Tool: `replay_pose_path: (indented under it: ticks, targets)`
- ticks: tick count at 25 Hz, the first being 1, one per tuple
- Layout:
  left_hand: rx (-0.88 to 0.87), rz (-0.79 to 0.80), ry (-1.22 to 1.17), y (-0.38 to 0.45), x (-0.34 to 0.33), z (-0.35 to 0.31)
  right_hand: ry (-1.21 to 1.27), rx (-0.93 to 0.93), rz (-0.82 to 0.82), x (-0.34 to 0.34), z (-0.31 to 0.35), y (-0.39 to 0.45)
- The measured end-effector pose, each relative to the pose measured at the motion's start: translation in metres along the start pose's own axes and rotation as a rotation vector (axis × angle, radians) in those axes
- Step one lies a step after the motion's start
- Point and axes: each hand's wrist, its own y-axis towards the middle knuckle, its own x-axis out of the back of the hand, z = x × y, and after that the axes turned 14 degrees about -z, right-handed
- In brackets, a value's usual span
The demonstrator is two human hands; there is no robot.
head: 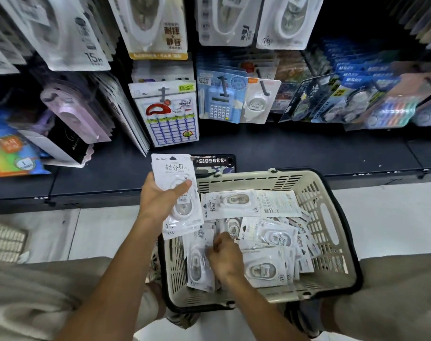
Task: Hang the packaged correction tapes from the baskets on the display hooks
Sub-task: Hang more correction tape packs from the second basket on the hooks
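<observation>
A beige plastic basket point(330, 217) stands on the floor between my knees, filled with several white packaged correction tapes point(261, 267). My left hand point(160, 198) grips a small stack of these packs point(175, 168) above the basket's left rim, thumb across the front. My right hand point(224, 257) reaches down into the basket, its fingers curled on a pack point(198, 264) lying near the left side. Display hooks point(224, 87) stick out of the dark shelving ahead, loaded with hanging goods.
Hanging packs of correction tape point(150, 25), a label set point(170, 114), a blue calculator point(219, 102) and other stationery crowd the rack. A dark shelf ledge point(308, 153) runs below them. Another basket's corner point(5, 242) shows at the left on the pale floor.
</observation>
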Motion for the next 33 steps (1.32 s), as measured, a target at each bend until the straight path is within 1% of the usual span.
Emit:
replay_pose_path:
  ticks: [1,3,4,5,6,7,9,10,11,12,14,16,17,19,20,21,22,23,24,25,26,28,29,30,31,33]
  targets:
    - [-0.006,0.014,-0.002,0.0,0.001,0.001,-0.034,0.033,0.04,-0.003,0.0,0.001]
    - [-0.009,0.051,0.0,-0.001,0.002,0.003,-0.164,0.213,0.157,-0.002,0.0,0.003]
    - [-0.011,0.059,-0.011,0.0,0.002,0.005,-0.164,0.274,0.191,0.005,-0.001,0.003]
    - [-0.011,0.052,-0.026,0.002,0.003,0.007,-0.08,0.293,0.197,0.019,-0.002,0.006]
    - [-0.008,0.041,-0.043,0.005,0.004,0.007,0.068,0.235,0.196,0.038,-0.003,0.013]
    - [-0.002,0.035,-0.059,0.007,0.007,0.007,0.262,0.132,0.177,0.059,-0.008,0.023]
    - [0.02,0.075,-0.08,0.011,0.009,0.008,0.641,-0.068,0.095,0.107,-0.015,0.041]
    - [0.038,0.107,-0.085,0.009,0.007,0.008,0.762,-0.095,0.071,0.128,-0.015,0.048]
    - [0.059,0.147,-0.092,0.006,0.003,0.01,0.808,-0.074,0.093,0.143,-0.009,0.053]
    - [0.088,0.199,-0.101,0.002,-0.002,0.012,0.786,-0.03,0.144,0.149,0.001,0.057]
    - [0.196,0.347,-0.126,-0.009,-0.012,0.014,0.615,0.064,0.203,0.14,0.029,0.055]
    - [0.317,0.5,-0.111,-0.019,-0.016,0.014,0.472,0.117,0.138,0.117,0.053,0.05]
    - [0.343,0.535,-0.069,-0.021,-0.016,0.015,0.404,0.159,0.071,0.105,0.06,0.048]
    - [0.303,0.51,0.01,-0.021,-0.015,0.018,0.373,0.203,-0.031,0.088,0.06,0.049]
    - [0.269,0.48,0.033,-0.02,-0.013,0.02,0.406,0.186,-0.053,0.083,0.057,0.052]
    - [0.247,0.451,0.047,-0.019,-0.012,0.022,0.377,0.162,-0.078,0.08,0.049,0.058]
    - [0.228,0.411,0.062,-0.017,-0.011,0.022,0.214,0.201,-0.104,0.079,0.04,0.066]
    - [0.203,0.363,0.086,-0.015,-0.01,0.023,-0.086,0.313,-0.099,0.078,0.03,0.074]
    - [0.171,0.32,0.121,-0.014,-0.01,0.023,-0.368,0.423,-0.015,0.074,0.02,0.083]
    - [0.143,0.295,0.154,-0.012,-0.011,0.024,-0.555,0.512,0.058,0.07,0.015,0.089]
    - [0.131,0.283,0.175,-0.011,-0.011,0.025,-0.671,0.565,0.089,0.067,0.016,0.094]
    - [0.126,0.262,0.187,-0.011,-0.013,0.028,-0.784,0.627,0.06,0.063,0.023,0.1]
    - [0.119,0.245,0.194,-0.012,-0.014,0.028,-0.799,0.612,0.063,0.065,0.024,0.105]
    - [0.106,0.225,0.206,-0.012,-0.015,0.028,-0.758,0.581,0.072,0.071,0.023,0.106]
    - [0.095,0.209,0.216,-0.01,-0.016,0.028,-0.59,0.469,0.09,0.082,0.021,0.105]
    - [0.109,0.2,0.162,-0.011,-0.02,0.026,-0.076,0.16,0.133,0.101,0.01,0.092]
